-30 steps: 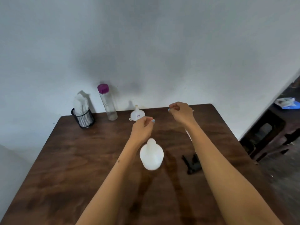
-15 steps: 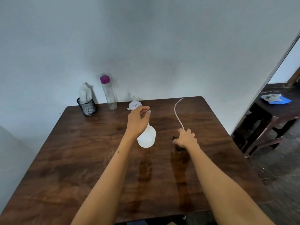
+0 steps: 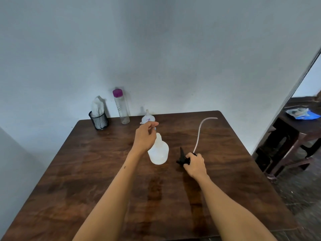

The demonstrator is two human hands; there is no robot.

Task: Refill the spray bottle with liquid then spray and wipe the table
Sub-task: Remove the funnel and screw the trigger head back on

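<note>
Both of your hands are over the wooden table [image 3: 86,171]. Your left hand [image 3: 145,136] hangs at the neck of the white spray bottle [image 3: 159,152], fingers curled in loosely; you cannot tell whether they pinch the open neck or only hover beside it. Your right hand [image 3: 195,163] grips the black trigger head [image 3: 182,156], which lies on the table just right of the bottle, its clear dip tube [image 3: 201,129] curving away toward the far right corner. Beyond the bottle, a white funnel [image 3: 147,118] sits upside down near the wall, with a tall clear bottle [image 3: 121,108] capped in purple to its left, and a black mesh cup [image 3: 99,120] holding a white cloth [image 3: 97,106]
</note>
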